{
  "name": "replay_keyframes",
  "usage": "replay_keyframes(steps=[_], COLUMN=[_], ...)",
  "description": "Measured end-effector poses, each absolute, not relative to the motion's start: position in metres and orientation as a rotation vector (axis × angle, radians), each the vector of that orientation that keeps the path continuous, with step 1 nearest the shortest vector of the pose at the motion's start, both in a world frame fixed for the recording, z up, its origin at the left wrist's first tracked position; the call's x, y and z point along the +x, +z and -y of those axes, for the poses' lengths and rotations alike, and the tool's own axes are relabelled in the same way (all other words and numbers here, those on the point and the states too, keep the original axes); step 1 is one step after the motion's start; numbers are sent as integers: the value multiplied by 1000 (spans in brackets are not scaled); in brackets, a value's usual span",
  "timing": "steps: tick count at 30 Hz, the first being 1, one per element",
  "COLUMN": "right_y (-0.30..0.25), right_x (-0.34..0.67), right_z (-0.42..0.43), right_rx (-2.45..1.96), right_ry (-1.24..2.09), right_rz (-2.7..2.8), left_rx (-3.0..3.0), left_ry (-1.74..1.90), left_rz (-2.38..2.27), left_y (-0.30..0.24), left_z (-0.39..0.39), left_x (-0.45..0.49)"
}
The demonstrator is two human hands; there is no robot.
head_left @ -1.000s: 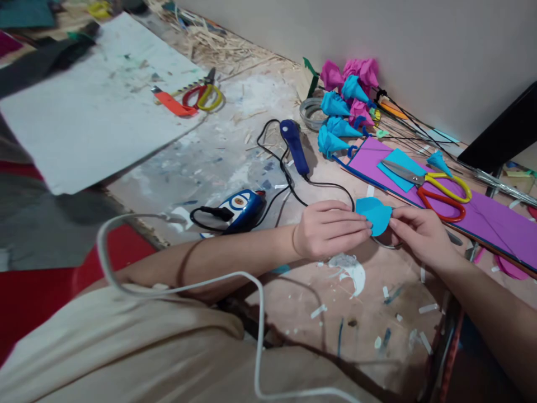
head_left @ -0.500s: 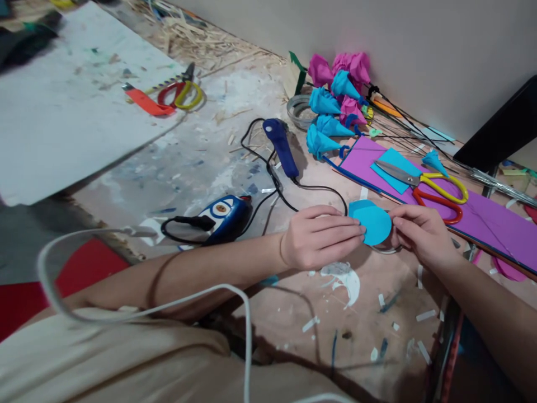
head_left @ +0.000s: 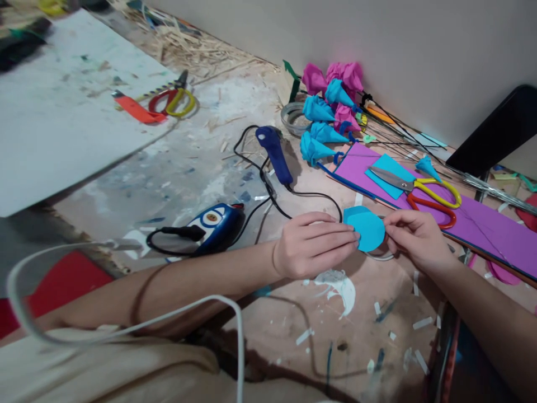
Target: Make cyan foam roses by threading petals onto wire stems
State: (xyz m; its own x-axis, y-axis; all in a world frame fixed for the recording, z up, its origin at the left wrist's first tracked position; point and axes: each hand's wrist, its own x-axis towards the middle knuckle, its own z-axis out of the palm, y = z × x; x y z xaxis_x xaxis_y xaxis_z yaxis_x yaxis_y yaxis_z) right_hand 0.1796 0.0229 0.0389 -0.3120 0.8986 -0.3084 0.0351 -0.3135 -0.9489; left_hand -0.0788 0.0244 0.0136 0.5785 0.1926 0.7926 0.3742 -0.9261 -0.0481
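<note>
A blue paper piece (head_left: pixel 364 228), rounded along its lower right side and angular at the top left, is held between my two hands over the table. My left hand (head_left: pixel 316 246) grips its left edge, the fingers lying together across the front and the thumb hidden. At the right edge, my right hand (head_left: pixel 417 238) pinches the paper between thumb and forefinger. Part of a pale ring (head_left: pixel 381 256) shows beneath the paper. Just beyond, large scissors (head_left: pixel 423 190) with yellow and red handles rest on a blue paper sheet (head_left: pixel 385 173) and purple sheets (head_left: pixel 490 226).
Blue and pink paper flowers (head_left: pixel 323 109) lie by the wall with thin dark stems. A blue handheld tool (head_left: pixel 274 154) is corded near a blue-and-white device (head_left: pixel 216 224). A white cable (head_left: pixel 176 319) crosses my lap. More scissors (head_left: pixel 174 101) lie on a white board (head_left: pixel 54 129).
The whole view has shifted, so the table's things appear slightly further left and lower. Both hands keep the same hold on the blue paper piece.
</note>
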Motion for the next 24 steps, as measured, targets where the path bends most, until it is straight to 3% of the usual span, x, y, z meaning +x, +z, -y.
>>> replay_keyframes(steps=[24], right_y=[40], right_x=[177], right_z=[-24], right_rx=[-1267], right_ry=[1761], right_rz=[1286], left_rx=[-2647], left_ry=[-1246], left_rz=[452], left_y=[-2], left_z=[-21], left_x=[-82])
